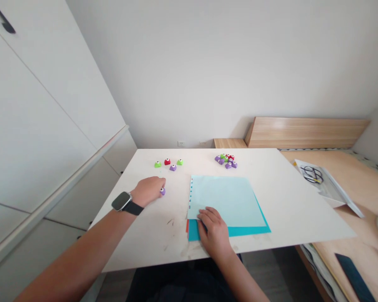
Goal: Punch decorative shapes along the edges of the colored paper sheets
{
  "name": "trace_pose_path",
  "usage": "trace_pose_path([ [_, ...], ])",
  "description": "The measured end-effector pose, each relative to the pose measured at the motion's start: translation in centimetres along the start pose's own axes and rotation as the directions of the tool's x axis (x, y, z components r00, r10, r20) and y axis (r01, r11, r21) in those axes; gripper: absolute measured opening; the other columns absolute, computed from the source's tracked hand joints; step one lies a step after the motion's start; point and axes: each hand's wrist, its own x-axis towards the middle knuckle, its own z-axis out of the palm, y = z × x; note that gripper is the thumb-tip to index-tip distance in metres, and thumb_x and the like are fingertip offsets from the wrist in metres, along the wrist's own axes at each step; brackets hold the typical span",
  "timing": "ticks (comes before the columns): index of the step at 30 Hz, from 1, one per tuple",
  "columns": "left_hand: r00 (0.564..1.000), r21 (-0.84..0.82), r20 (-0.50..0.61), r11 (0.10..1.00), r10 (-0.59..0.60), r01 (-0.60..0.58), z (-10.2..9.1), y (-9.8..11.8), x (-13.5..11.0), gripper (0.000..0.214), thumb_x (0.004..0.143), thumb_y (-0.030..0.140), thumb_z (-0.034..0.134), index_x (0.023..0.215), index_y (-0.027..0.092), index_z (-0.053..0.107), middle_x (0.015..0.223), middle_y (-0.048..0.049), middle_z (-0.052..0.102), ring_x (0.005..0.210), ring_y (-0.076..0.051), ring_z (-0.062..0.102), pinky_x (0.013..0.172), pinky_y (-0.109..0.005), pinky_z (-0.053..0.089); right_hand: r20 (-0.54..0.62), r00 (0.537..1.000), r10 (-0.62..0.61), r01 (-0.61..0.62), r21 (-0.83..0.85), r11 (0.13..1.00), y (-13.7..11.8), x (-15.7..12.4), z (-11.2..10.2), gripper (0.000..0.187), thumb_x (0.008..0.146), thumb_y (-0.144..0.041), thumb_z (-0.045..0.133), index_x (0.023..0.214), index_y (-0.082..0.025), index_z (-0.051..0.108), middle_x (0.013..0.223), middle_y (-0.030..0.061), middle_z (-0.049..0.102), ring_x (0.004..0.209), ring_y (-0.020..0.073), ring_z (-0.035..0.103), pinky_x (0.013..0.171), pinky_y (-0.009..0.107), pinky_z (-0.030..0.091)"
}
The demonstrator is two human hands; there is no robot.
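Note:
My left hand (149, 189), with a dark smartwatch on its wrist, rests on the white table (290, 209) with its fingers curled round a small purple punch (162, 191). My right hand (214, 231) lies flat on the near left corner of a stack of paper sheets: a pale blue sheet (223, 197) with shapes punched along its left edge lies on top of a teal sheet (248, 230), and a red edge shows beneath. Several small punches in green, red and purple (169, 163) lie beyond my left hand. A second cluster (226, 160) lies beyond the paper.
A white cabinet (34, 126) runs along the left. To the right is a wooden bed frame (349, 180) with a plastic sleeve holding papers (324, 182), and a dark flat object (354, 272) nearer me. The wall behind has sockets (181, 143).

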Motion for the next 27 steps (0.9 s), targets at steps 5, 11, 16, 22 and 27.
trace_pose_path([
  [5, 0.997, -0.024, -0.057, 0.999, -0.047, 0.046, -0.6, -1.7, 3.7, 0.022, 0.079, 0.025, 0.069, 0.100, 0.022, 0.069, 0.102, -0.0097, 0.071, 0.098, -0.028, 0.066, 0.078, -0.033, 0.046, -0.002, 1.000, -0.007, 0.007, -0.008, 1.000, -0.1, 0.2, 0.3, 0.027, 0.090, -0.008, 0.054, 0.106, -0.022, 0.071, 0.111, 0.0068, 0.072, 0.113, 0.0248, 0.061, 0.107, 0.047, 0.050],
  [11, 0.950, 0.062, -0.302, 0.993, -0.076, 0.100, -3.1, 1.9, 5.9, 0.030, 0.093, 0.040, 0.056, 0.112, 0.018, 0.063, 0.101, -0.0140, 0.068, 0.094, -0.032, 0.066, 0.075, -0.036, 0.046, 0.020, 1.000, 0.012, -0.012, -0.010, 1.000, -0.1, 0.1, 0.6, 0.027, 0.088, -0.006, 0.054, 0.105, -0.021, 0.069, 0.112, 0.0067, 0.072, 0.111, 0.0240, 0.061, 0.108, 0.044, 0.049],
  [16, 0.865, 0.019, -0.430, 0.960, 0.260, -0.279, -4.4, 12.5, 10.1, 0.026, 0.101, 0.032, 0.046, 0.120, 0.021, 0.059, 0.111, -0.0119, 0.064, 0.101, -0.026, 0.062, 0.083, -0.035, 0.046, 0.021, 1.000, 0.012, -0.011, -0.024, 1.000, 0.0, 0.1, 0.7, 0.029, 0.085, -0.008, 0.058, 0.108, -0.021, 0.069, 0.117, 0.0067, 0.070, 0.118, 0.0254, 0.058, 0.110, 0.044, 0.047],
  [22, 0.831, -0.038, -0.379, 0.890, 0.407, -0.454, -5.1, 20.6, 17.6, 0.035, 0.095, 0.008, 0.044, 0.123, 0.020, 0.061, 0.117, -0.0138, 0.063, 0.115, -0.025, 0.056, 0.090, -0.035, 0.046, 0.014, 1.000, 0.017, -0.016, -0.042, 0.999, 0.1, 0.0, 0.7, 0.030, 0.083, -0.009, 0.060, 0.110, -0.021, 0.069, 0.120, 0.0070, 0.069, 0.121, 0.0258, 0.056, 0.110, 0.043, 0.047],
  [27, 0.826, -0.060, -0.326, 0.862, 0.460, -0.504, -4.7, 20.6, 19.9, 0.020, 0.091, 0.011, 0.053, 0.101, 0.017, 0.069, 0.106, -0.0139, 0.067, 0.107, -0.026, 0.060, 0.092, -0.036, 0.047, 0.025, 1.000, 0.010, -0.007, -0.092, 0.996, 0.4, -0.3, 1.3, 0.030, 0.084, -0.012, 0.062, 0.111, -0.021, 0.068, 0.122, 0.0070, 0.068, 0.124, 0.0265, 0.054, 0.106, 0.041, 0.049],
])
